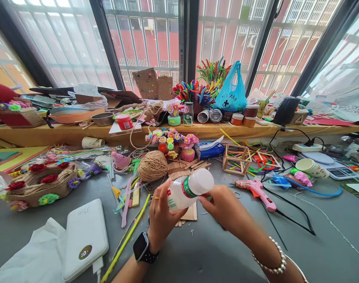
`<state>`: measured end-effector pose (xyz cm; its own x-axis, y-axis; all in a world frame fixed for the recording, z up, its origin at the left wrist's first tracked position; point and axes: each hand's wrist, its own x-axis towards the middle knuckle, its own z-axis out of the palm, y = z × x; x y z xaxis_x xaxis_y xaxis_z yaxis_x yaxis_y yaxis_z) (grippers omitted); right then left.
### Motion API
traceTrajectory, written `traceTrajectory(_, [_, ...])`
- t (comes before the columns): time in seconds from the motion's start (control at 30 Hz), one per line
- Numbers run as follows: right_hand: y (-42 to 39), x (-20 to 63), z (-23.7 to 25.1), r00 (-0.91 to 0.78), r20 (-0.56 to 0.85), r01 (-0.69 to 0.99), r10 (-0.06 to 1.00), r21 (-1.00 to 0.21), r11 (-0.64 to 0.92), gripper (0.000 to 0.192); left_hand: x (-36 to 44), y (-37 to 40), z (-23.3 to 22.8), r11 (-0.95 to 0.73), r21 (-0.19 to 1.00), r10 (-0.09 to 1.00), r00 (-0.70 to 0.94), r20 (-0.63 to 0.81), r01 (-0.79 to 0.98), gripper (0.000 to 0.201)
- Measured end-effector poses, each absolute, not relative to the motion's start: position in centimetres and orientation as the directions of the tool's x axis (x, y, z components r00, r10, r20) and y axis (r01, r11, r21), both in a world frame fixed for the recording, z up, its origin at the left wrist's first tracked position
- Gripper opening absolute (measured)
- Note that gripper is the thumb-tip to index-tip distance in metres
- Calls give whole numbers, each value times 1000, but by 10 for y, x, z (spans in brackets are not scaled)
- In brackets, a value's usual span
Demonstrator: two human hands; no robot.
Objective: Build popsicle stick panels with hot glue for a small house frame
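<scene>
A plastic bottle (179, 192) with a white cap and a green and white label is tilted, its cap pointing up and to the right. My left hand (161, 216) is wrapped round the bottle's body. At the bottle's right side, just below the cap, my right hand (223, 206) is closed, with thumb and forefinger pinched against it; some of its fingertips are hidden. Beneath the bottle lie flat wooden craft sticks (191, 214) on the grey table. A ball of twine (152, 166) sits just beyond my left hand.
A pink glue gun (257, 192) with a black cord lies to the right. A white power bank (85, 239) and a flower-trimmed twine basket (44, 192) are on the left. Behind stand a wooden stick frame (236, 159), a blue tissue pack (210, 149) and a crowded window ledge (64, 135).
</scene>
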<state>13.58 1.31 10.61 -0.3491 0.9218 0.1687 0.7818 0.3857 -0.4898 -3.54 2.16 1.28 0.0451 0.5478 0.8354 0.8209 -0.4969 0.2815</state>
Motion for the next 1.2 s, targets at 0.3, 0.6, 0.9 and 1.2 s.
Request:
traceTrajectory(0.3, [16, 145, 110, -436, 202, 751, 877, -456, 478, 16, -33, 21, 13, -524, 306, 561, 52, 826, 795, 79])
traceTrajectory(0.6, [15, 143, 107, -401, 275, 749, 874, -451, 485, 15, -34, 20, 15, -497, 349, 594, 18, 804, 794, 77])
traceTrajectory(0.9, [12, 141, 106, -366, 279, 688, 888, -562, 460, 19, -29, 16, 16, -517, 484, 677, -9, 736, 706, 75])
traceTrajectory(1.2, [22, 138, 101, -377, 253, 599, 891, -667, 443, 21, -22, 20, 14, -409, 873, 902, -28, 431, 266, 66])
